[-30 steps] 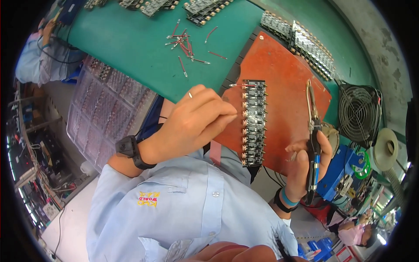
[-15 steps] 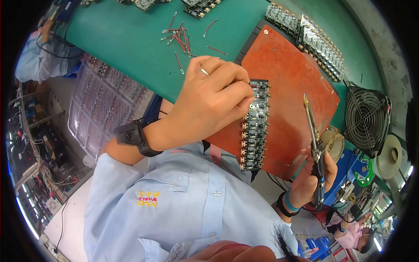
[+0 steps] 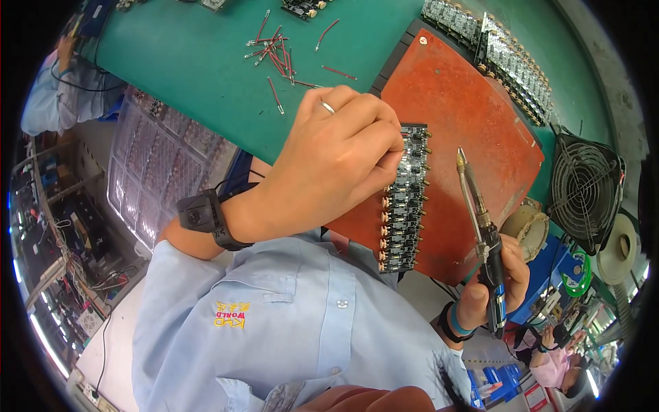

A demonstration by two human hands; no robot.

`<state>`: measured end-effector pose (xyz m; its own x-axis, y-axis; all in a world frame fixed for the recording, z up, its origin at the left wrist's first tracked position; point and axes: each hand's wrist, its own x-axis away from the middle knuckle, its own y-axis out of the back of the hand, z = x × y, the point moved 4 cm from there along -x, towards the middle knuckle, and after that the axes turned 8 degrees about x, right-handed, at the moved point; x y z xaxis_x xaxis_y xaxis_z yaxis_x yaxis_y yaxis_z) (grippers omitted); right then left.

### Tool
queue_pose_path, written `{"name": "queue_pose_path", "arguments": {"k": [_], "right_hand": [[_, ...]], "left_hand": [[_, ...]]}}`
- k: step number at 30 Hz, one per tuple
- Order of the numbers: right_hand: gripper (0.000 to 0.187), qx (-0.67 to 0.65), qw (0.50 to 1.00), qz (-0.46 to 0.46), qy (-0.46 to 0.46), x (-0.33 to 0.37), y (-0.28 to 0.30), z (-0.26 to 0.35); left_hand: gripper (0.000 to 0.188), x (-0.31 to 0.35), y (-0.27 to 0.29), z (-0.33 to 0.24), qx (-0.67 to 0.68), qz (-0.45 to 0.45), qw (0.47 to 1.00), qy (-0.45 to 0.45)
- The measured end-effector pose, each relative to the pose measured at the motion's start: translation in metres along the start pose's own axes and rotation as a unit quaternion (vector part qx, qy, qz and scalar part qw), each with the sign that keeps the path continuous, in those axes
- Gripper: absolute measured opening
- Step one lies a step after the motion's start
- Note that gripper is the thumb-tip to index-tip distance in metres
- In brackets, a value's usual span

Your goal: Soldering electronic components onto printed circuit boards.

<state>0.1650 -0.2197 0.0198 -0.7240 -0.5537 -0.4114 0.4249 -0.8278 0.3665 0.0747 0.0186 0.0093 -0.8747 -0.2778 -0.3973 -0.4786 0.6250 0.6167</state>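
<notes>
A long strip of black circuit boards [image 3: 403,230] lies on a reddish-brown mat [image 3: 467,103], with brass-coloured parts along both of its edges. Over the strip's upper left side is my left hand [image 3: 343,141], thumb and fingertips pinched together at the boards. Whatever it pinches is hidden behind the fingers. My right hand [image 3: 511,278] grips a soldering iron [image 3: 489,247] with a black and blue handle. The iron's tip points up and away, above the mat to the right of the strip, apart from the boards. Short red-and-black wires [image 3: 278,58] lie in a loose pile beyond my left hand.
More circuit board strips [image 3: 511,65] stand at the far right of the green table [image 3: 185,62]. A black fan [image 3: 587,185] and a round tin [image 3: 527,226] are right of the mat. Clear divided trays [image 3: 161,165] sit at left. Other people work nearby.
The soldering iron has shifted left, its tip closer to the strip. My left hand stays pinched at the boards, and the whole view has shifted slightly.
</notes>
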Motion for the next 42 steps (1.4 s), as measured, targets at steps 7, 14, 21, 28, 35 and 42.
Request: {"name": "queue_pose_path", "arguments": {"k": [7,14,21,28,35,42], "right_hand": [[0.052,0.035,0.994,0.099,0.028,-0.002,-0.006,0.010],[0.047,0.070,0.988,0.128,0.045,-0.007,-0.013,0.015],[0.046,0.088,0.985,0.137,0.051,-0.010,-0.017,0.018],[0.045,0.096,0.985,0.140,0.044,-0.012,-0.019,0.019],[0.047,0.124,0.978,0.162,0.052,-0.014,-0.022,0.030],[0.050,0.117,0.981,0.137,0.071,-0.016,-0.016,0.031]], "left_hand": [[0.012,0.000,-0.001,0.003,0.016,0.004,1.000,0.005],[0.013,0.001,-0.002,0.005,0.024,0.006,1.000,0.012],[0.013,0.002,-0.003,0.008,0.044,-0.009,0.999,0.004],[0.014,0.001,-0.003,0.008,0.049,-0.006,0.999,0.004],[0.014,0.002,-0.004,0.008,0.042,-0.003,0.999,0.004],[0.014,0.001,-0.003,0.008,0.042,-0.005,0.999,0.008]]}}
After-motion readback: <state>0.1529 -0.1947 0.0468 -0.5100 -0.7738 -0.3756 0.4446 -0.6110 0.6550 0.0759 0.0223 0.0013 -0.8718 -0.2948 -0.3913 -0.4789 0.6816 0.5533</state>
